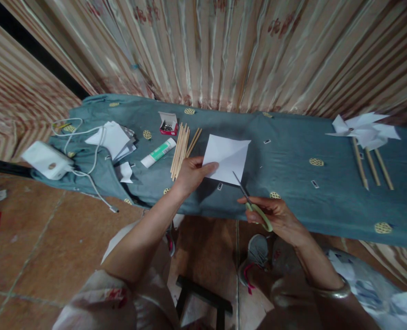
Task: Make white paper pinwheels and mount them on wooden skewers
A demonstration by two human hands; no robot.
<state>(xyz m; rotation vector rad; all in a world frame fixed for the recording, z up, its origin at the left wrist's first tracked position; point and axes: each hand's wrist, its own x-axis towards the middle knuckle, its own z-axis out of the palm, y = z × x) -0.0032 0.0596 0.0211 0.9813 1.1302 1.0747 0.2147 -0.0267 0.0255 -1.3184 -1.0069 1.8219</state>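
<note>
My left hand (193,173) is closed on the left edge of a white square sheet of paper (228,156), thumb on top, holding it over the cloth. In my right hand (275,214) is a pair of scissors (258,214) with pale green handles. Their blades point up and left, with the tips at the paper's lower right edge; I cannot tell whether they cut into it. Just left of the paper lie several thin wooden sticks (180,149). Beside them are a green and white glue tube (158,152) and a small red box (168,123) of metal pins.
A blue-green cloth (293,183) covers the long table. White paper pinwheels (365,130) on sticks lie at the right. At the left are stacked paper pieces (116,140) and a white charger (48,160) with cables. A dark stool (205,295) stands below; curtains (203,50) hang behind.
</note>
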